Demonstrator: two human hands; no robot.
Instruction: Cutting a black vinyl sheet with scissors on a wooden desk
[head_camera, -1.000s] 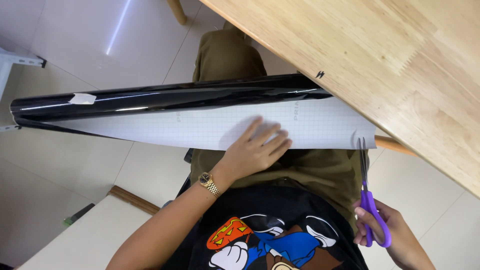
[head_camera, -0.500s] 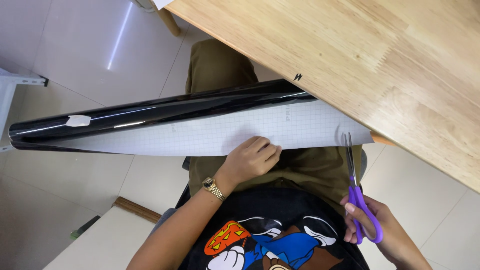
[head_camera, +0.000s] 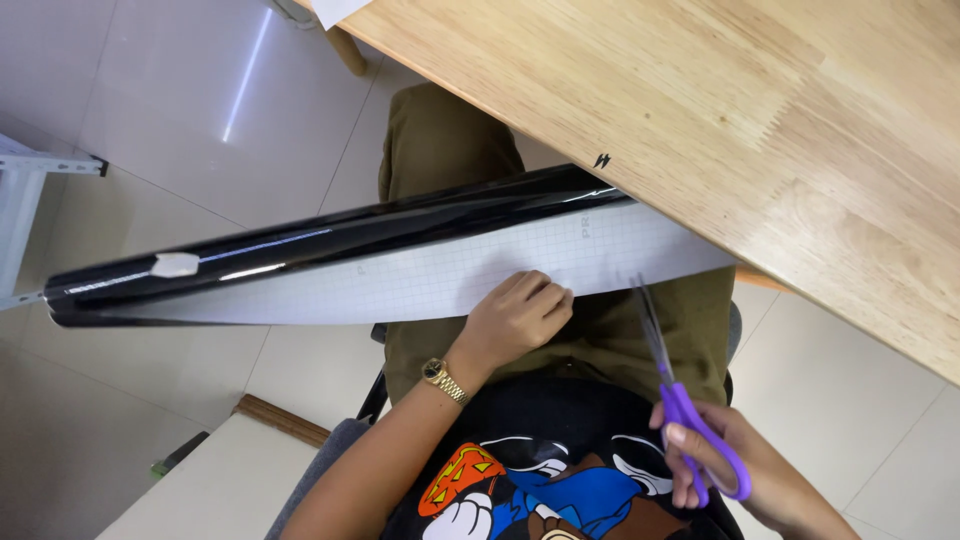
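While the left hand (head_camera: 515, 318) has curled from a flat spread into a loose fist pinning the white gridded backing sheet (head_camera: 440, 275) just below the black film roll (head_camera: 330, 235), the right hand (head_camera: 735, 470), clamped on the purple scissors (head_camera: 680, 400), has brought the blades' tips up to the sheet's lower edge, right of the fist; cutting looks imminent.

You can see a wooden table (head_camera: 760, 120) at upper right, a white tiled floor (head_camera: 150, 120) below, a white metal frame (head_camera: 25, 215) at far left, and a pale board (head_camera: 215, 485) at the bottom left
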